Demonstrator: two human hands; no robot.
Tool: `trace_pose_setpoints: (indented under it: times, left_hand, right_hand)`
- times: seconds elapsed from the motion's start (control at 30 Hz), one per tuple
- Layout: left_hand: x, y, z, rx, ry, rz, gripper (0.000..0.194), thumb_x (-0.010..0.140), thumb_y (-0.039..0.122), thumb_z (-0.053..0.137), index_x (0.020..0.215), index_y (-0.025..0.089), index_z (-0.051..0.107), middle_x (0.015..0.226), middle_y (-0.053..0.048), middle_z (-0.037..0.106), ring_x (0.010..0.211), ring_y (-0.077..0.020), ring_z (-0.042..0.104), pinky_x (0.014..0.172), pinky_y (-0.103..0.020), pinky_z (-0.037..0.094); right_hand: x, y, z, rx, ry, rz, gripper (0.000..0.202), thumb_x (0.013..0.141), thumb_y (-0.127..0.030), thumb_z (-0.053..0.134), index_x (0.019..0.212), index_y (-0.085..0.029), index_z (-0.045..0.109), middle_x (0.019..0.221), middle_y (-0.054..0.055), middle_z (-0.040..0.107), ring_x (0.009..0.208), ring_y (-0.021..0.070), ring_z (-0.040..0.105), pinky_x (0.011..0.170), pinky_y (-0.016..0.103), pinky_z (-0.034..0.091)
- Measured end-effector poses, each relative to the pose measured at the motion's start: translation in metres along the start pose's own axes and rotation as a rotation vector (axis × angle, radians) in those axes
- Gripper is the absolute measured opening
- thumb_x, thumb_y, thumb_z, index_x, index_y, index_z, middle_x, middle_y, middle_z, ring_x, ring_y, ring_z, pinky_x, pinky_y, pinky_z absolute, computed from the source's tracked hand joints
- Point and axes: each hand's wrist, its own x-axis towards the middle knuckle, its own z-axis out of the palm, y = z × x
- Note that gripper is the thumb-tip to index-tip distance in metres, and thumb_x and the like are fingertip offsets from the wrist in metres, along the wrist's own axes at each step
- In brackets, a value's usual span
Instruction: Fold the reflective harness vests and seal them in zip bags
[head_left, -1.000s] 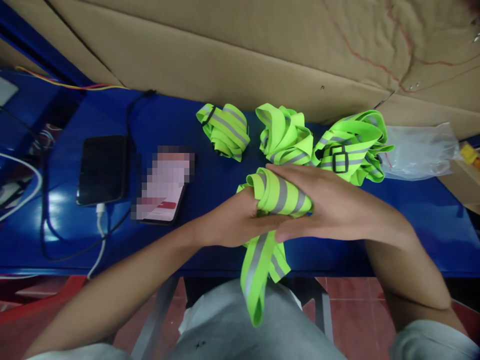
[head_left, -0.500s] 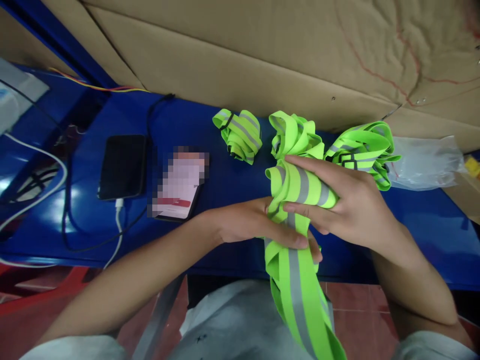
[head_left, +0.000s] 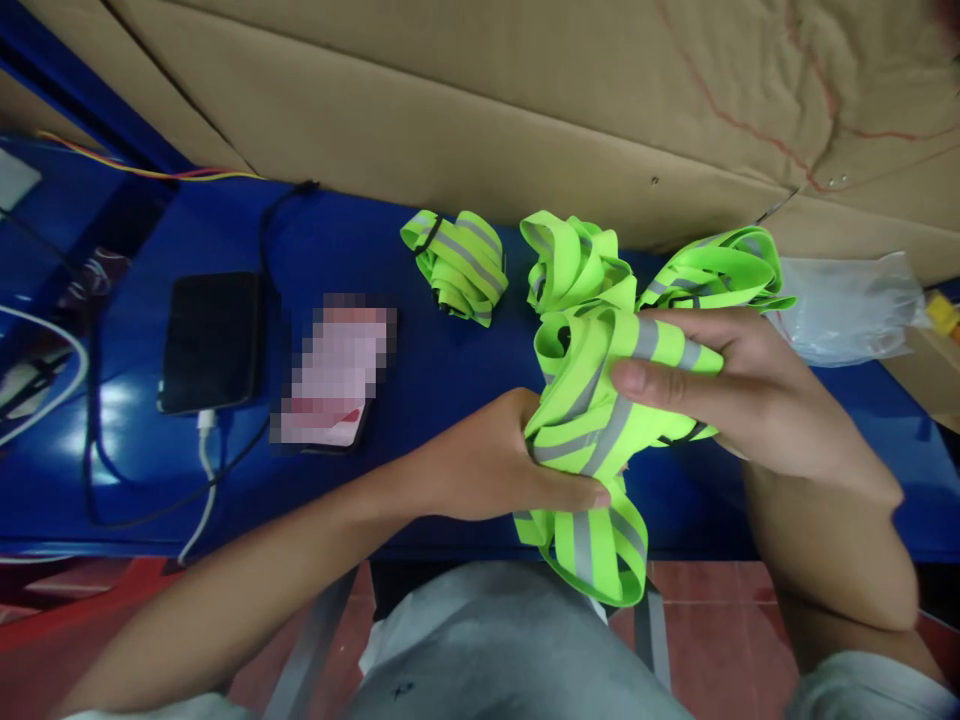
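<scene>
Left hand [head_left: 499, 465] pinches the held strap bundle [head_left: 577, 400] low on its left side, thumb across the front, fingers mostly hidden behind — likely to stop layers slipping apart. Bundle sits between both hands, over the front part of the counter [head_left: 435, 365], a loose loop [head_left: 583, 550] hanging past the front edge, probably just slack. Right hand [head_left: 739, 388] clamps the upper right part, thumb pressed on top, other fingers out of sight; seemingly there to hold the roll compact.

Around: black cable [head_left: 91, 390], then dark device [head_left: 210, 340] with a white cable [head_left: 205, 421] plugged in, then lit phone [head_left: 330, 370], screen pixelated — all off to the side, well apart from the held bundle. Behind, left strap bundle [head_left: 461, 262], middle strap bundle [head_left: 581, 268] and right strap bundle [head_left: 716, 268] in a row near the cardboard [head_left: 450, 110], probably parked there so there's room in front. Middle one crowds the held one; contact can't be told. Right hand partly covers the right one. Clear plastic bag [head_left: 847, 310] at far right, just beside it.
</scene>
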Motion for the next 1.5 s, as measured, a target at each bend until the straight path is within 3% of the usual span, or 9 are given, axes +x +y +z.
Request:
trace_pose_setpoints:
  times: [0.13,0.43,0.67,0.9,1.07,1.17,1.23,1.33,1.5]
  left_hand:
    - [0.002,0.009,-0.001,-0.114,-0.005,-0.058,0.04,0.075,0.039,0.092,0.102,0.013,0.075,0.099,-0.009,0.079,0.088,-0.0233,0.076,0.077,-0.032,0.064]
    - [-0.001,0.025,-0.02,-0.061,0.148,0.097,0.065,0.081,0.056,0.085,0.133,0.025,0.061,0.112,-0.004,0.074,0.103,-0.0221,0.072,0.079,-0.026,0.057]
    - [-0.003,0.032,-0.039,0.451,0.156,0.121,0.044,0.083,0.043,0.084,0.118,0.021,0.069,0.103,0.0,0.074,0.092,-0.0188,0.071,0.078,-0.026,0.055]
    - [0.009,0.01,-0.036,0.977,0.529,0.402,0.062,0.093,0.026,0.063,0.151,0.014,0.044,0.152,-0.016,0.057,0.141,-0.031,0.055,0.12,-0.046,0.044]
    - [0.003,0.016,-0.037,0.867,0.367,0.634,0.094,0.087,0.047,0.079,0.164,0.022,0.031,0.174,-0.014,0.028,0.164,-0.0342,0.023,0.135,-0.051,0.02]
    - [0.001,0.019,-0.03,0.757,0.425,0.615,0.107,0.069,0.054,0.095,0.158,0.023,0.043,0.167,-0.014,0.043,0.157,-0.0405,0.037,0.132,-0.054,0.029]
    - [0.002,0.018,-0.022,0.627,0.394,0.479,0.084,0.067,0.05,0.096,0.139,0.022,0.063,0.14,-0.011,0.069,0.134,-0.038,0.062,0.117,-0.05,0.049]
    - [0.006,0.015,-0.009,0.354,0.204,0.214,0.042,0.076,0.045,0.089,0.107,0.019,0.077,0.1,-0.006,0.079,0.096,-0.0274,0.075,0.088,-0.038,0.062]
    - [0.011,0.004,0.003,-0.166,-0.021,0.032,0.042,0.074,0.038,0.092,0.108,0.019,0.078,0.106,-0.006,0.079,0.094,-0.021,0.076,0.086,-0.032,0.062]
  right_hand:
    - [0.011,0.01,0.001,0.248,-0.001,0.018,0.009,0.089,-0.032,0.08,0.095,-0.025,0.084,0.089,-0.003,0.079,0.074,0.0123,0.07,0.068,0.023,0.054]
    - [0.013,0.01,-0.034,-0.373,0.446,-0.395,0.027,0.089,-0.048,0.079,0.099,-0.023,0.082,0.083,-0.005,0.074,0.072,0.0102,0.065,0.067,0.024,0.05]
    - [0.003,0.006,-0.053,-0.49,0.372,-0.507,0.03,0.092,-0.049,0.076,0.103,-0.021,0.08,0.084,-0.004,0.075,0.073,0.0099,0.066,0.065,0.021,0.048]
    - [0.008,0.009,-0.051,-0.589,0.553,-0.595,0.028,0.093,-0.04,0.077,0.11,-0.018,0.08,0.091,0.001,0.079,0.078,0.0129,0.071,0.069,0.024,0.053]
    - [0.0,0.007,-0.04,-0.762,0.481,-0.687,0.044,0.093,-0.043,0.078,0.132,-0.024,0.074,0.119,0.005,0.079,0.102,0.0222,0.077,0.09,0.033,0.062]
    - [-0.006,0.006,-0.024,-0.829,0.337,-0.751,0.046,0.097,-0.048,0.071,0.141,-0.033,0.067,0.133,0.001,0.074,0.119,0.0263,0.074,0.106,0.041,0.06]
    - [-0.007,0.007,-0.013,-0.811,0.258,-0.758,0.04,0.101,-0.052,0.062,0.139,-0.04,0.068,0.133,-0.002,0.074,0.125,0.0275,0.071,0.11,0.045,0.058]
    - [-0.006,0.012,-0.002,-0.798,0.238,-0.688,0.035,0.105,-0.056,0.051,0.132,-0.045,0.07,0.128,-0.003,0.076,0.128,0.0272,0.069,0.111,0.046,0.057]
    - [-0.003,0.022,0.003,-0.783,0.297,-0.732,0.043,0.106,-0.056,0.048,0.142,-0.041,0.065,0.139,-0.002,0.071,0.134,0.028,0.065,0.118,0.047,0.052]
